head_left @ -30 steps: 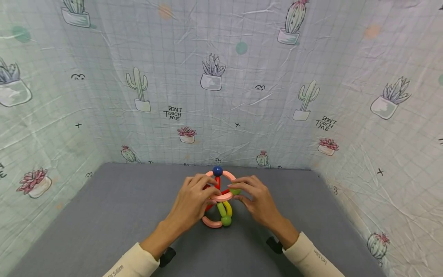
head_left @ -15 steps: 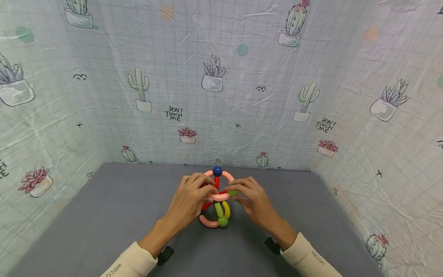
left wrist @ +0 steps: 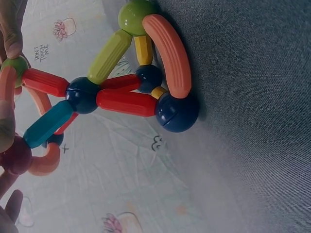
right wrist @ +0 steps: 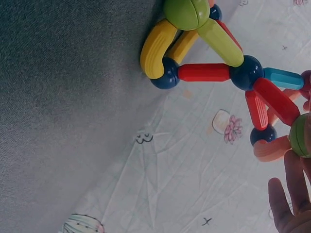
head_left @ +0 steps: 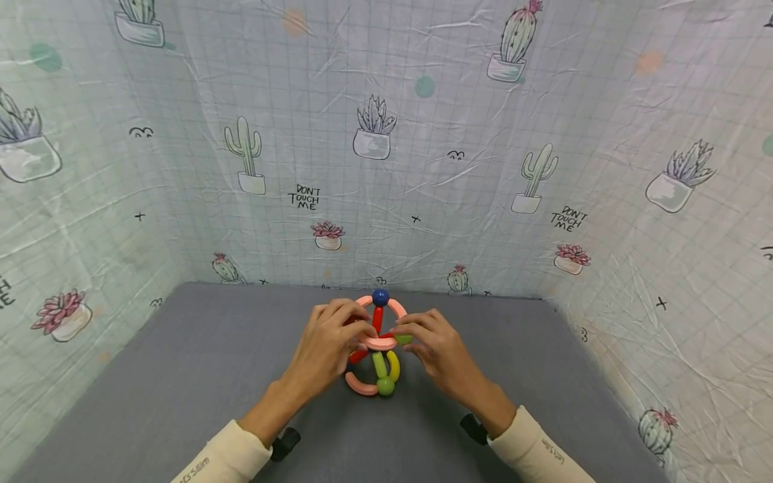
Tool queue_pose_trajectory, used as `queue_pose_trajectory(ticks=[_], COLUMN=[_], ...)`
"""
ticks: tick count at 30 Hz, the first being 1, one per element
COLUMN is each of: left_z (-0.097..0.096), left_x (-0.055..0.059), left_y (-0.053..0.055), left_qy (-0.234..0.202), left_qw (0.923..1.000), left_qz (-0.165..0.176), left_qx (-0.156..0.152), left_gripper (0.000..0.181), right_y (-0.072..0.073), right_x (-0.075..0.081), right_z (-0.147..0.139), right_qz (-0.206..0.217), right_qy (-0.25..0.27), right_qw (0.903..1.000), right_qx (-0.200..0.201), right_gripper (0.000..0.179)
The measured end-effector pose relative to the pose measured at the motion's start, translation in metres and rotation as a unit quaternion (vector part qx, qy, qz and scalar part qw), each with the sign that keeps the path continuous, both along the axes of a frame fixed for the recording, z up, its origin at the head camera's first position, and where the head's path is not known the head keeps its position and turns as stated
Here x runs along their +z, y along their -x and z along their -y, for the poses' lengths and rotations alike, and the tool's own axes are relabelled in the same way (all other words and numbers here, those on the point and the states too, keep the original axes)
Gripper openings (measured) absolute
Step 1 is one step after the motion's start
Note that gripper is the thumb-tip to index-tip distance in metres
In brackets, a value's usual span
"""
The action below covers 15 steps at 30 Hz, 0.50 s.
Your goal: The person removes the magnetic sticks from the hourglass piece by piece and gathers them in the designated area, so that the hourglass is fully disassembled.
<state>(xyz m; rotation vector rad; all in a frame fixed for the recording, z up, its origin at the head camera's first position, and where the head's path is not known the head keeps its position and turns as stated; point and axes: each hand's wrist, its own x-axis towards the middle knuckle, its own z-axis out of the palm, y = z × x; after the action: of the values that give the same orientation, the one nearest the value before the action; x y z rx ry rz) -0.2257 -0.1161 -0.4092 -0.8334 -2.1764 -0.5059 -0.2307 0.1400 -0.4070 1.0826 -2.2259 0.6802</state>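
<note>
A ball-and-stick building toy point(head_left: 379, 365) stands on the table, its upper ring joined to its lower part by a middle blue ball point(left wrist: 82, 95). My left hand point(head_left: 329, 342) holds the ring's left side by a dark red ball point(left wrist: 18, 156), partly hidden in the head view. On the right side, my right hand point(head_left: 437, 349) pinches the ring at a green ball point(right wrist: 300, 135). Between the hands runs a curved pink stick point(head_left: 379, 344). Another blue ball point(head_left: 380, 297) sits at the ring's far side. Below, a lower green ball point(head_left: 385, 386) joins pink, yellow and light green sticks.
The grey tabletop point(head_left: 199, 376) spreads around the toy. A cloth backdrop point(head_left: 410, 181) printed with cacti rises behind and along both sides. Dark straps with camera mounts point(head_left: 474, 428) sit at both wrists, by the cream sleeves point(head_left: 232, 449).
The toy has shifted slightly left, its lower part more than its top, and both hands have moved slightly left with it. Their holds look the same.
</note>
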Motion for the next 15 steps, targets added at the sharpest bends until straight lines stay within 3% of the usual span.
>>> queue_pose_trajectory(ticks=[9, 15], left_z=[0.002, 0.0042], left_x=[-0.0019, -0.0014], left_y=[0.0032, -0.0003], left_qy=[-0.002, 0.012], left_qw=[1.0, 0.9999], left_qz=[-0.003, -0.001], left_qx=[0.005, 0.01], left_gripper=[0.025, 0.029], right_y=[0.0017, 0.0014], right_x=[-0.0006, 0.0007], right_z=[0.002, 0.0049], right_qz=[-0.008, -0.016], right_qy=[-0.007, -0.016], right_qw=[0.9999, 0.9996], right_qx=[-0.003, -0.015], right_gripper=[0.045, 0.045])
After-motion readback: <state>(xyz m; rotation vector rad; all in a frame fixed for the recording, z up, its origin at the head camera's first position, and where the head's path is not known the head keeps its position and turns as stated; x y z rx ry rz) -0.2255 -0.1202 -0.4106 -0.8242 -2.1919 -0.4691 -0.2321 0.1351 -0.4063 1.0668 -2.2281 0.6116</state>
